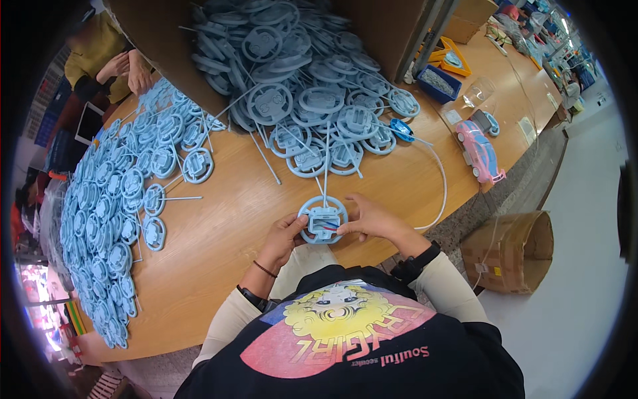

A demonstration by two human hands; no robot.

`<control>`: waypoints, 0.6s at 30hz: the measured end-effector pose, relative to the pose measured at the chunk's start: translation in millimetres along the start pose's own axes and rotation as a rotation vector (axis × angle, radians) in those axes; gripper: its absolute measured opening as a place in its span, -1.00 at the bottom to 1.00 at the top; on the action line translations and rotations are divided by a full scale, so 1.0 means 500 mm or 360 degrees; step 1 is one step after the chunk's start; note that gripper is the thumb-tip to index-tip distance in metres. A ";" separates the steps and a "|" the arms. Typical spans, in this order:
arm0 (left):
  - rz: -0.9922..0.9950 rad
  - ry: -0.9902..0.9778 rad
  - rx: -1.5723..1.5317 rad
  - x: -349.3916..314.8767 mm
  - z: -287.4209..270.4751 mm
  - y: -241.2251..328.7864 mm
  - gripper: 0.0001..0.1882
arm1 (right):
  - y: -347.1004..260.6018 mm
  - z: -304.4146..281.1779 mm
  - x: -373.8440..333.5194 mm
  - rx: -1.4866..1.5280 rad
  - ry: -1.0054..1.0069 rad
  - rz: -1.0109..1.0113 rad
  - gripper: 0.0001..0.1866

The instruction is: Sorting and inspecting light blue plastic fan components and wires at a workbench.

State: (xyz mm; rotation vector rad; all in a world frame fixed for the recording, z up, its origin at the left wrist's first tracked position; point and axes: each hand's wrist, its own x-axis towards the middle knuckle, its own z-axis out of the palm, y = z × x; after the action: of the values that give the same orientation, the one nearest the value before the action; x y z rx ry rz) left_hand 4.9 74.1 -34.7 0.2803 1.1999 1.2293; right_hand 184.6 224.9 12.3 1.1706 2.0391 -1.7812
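Note:
My left hand [286,236] grips the left rim of a light-blue toy steering wheel [323,211] near the table's front edge. The wheel's open rectangular compartment faces up, and a thin rod sticks out from it on the far side. Inside the compartment lie thin red and blue wires [330,228]. At the right rim, my right hand [375,219] has its thumb and a finger bent in at the compartment, closed on the ends of the wires; its upper finger is raised apart. The exact pinch is partly hidden.
A cardboard box [153,43] spills blue wheels with rods across the far table; another heap [100,219] covers the left. A blue tool with a white cable [402,130], a pink toy car [477,151] and a blue bin [438,83] stand right. Another person [100,56] works far left.

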 end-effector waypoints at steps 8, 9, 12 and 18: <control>0.0047 -0.0034 -0.0154 -0.004 0.013 0.011 -0.73 | -0.008 0.003 0.014 0.0089 -0.0224 -0.0156 0.01; 0.0049 -0.0021 -0.0208 -0.005 0.017 0.015 -0.73 | -0.009 0.003 0.013 0.0088 -0.0225 -0.0158 0.01; 0.0050 -0.0014 -0.0256 -0.007 0.026 0.023 -0.71 | -0.012 0.003 0.013 0.0176 -0.0285 -0.0270 -0.04; 0.0045 -0.0014 -0.0223 0.000 0.025 0.021 -0.70 | -0.014 -0.001 0.010 0.0137 -0.0178 -0.0243 -0.17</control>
State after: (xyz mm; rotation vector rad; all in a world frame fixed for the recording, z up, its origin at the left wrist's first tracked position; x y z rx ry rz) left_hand 9.3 83.2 -21.9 0.1990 1.0997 1.3285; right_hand 176.6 227.5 14.8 0.9353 2.0546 -1.9750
